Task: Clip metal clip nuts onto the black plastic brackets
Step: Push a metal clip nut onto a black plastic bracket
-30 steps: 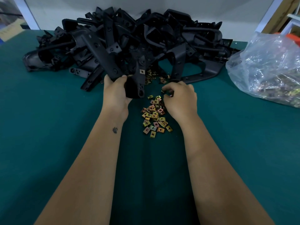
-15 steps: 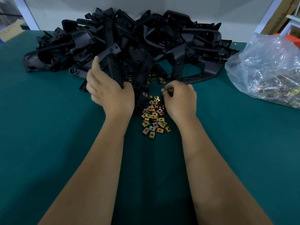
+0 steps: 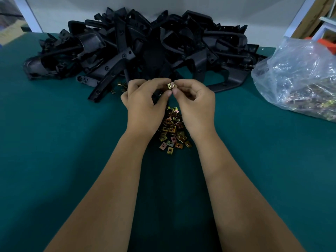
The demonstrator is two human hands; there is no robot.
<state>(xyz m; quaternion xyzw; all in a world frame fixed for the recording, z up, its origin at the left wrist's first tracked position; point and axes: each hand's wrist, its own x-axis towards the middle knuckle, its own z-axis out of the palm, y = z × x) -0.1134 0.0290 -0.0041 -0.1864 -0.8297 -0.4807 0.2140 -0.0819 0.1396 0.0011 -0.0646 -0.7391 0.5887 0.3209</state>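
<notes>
Clip nut point(image 3: 172, 86), brass-coloured, sits between the two hands, which meet just in front of the bracket pile. Right hand point(image 3: 195, 104) pinches it between thumb and forefinger, and left hand point(image 3: 145, 102), with fingers curled, has its thumb and fingertips touching the nut from the other side. A dark bracket point(image 3: 160, 96) shows only in slivers behind the left fingers; whether that hand grips it cannot be told. Below the hands, between the wrists, loose nuts point(image 3: 172, 130) lie scattered on the green table point(image 3: 54, 142), with a few more point(image 3: 122, 86) beside the left hand. Beyond them the heap of black brackets point(image 3: 145, 46) runs along the table's far edge. A clear bag point(image 3: 298, 79) of further nuts rests at the right.
</notes>
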